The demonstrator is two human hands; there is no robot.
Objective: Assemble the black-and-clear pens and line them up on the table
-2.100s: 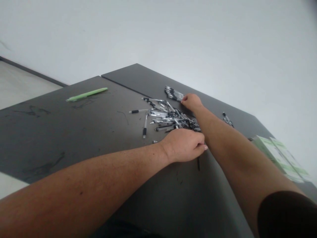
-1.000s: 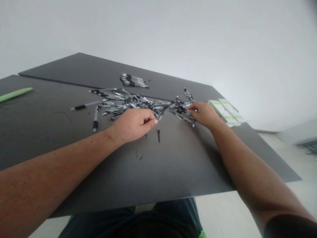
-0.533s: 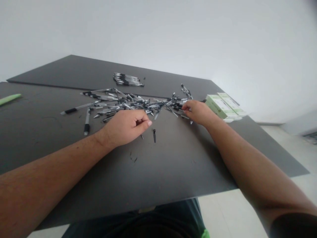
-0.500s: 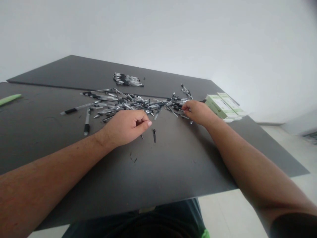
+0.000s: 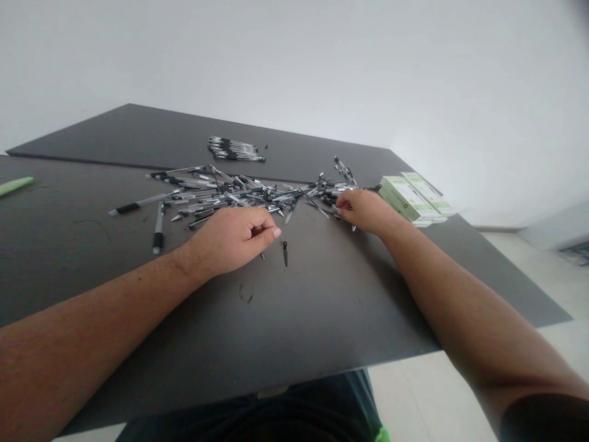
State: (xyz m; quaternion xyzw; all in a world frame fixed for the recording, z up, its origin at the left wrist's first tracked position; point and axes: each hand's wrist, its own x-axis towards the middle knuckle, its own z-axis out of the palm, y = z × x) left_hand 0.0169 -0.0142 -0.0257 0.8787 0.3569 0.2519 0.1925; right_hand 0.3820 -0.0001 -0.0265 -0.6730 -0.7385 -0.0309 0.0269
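A loose heap of clear and black pens [image 5: 239, 193] lies across the middle of the dark table [image 5: 299, 307]. My left hand [image 5: 230, 239] rests on the table at the heap's near edge, fingers curled into a loose fist; what is inside them is hidden. My right hand [image 5: 363, 210] lies at the heap's right end with its fingers pinched among the pens there. A small black pen cap [image 5: 284, 252] lies just right of my left hand. A neat row of pens [image 5: 234, 149] sits farther back.
Green and white boxes [image 5: 411, 196] stand at the table's right edge, close to my right hand. A green pen [image 5: 15, 185] lies at the far left. A seam [image 5: 92, 161] divides two tabletops. White wall behind; pale floor to the right.
My right hand came back from the far row of pens to the heap's right end. The view swung right. My left hand stayed curled in place.
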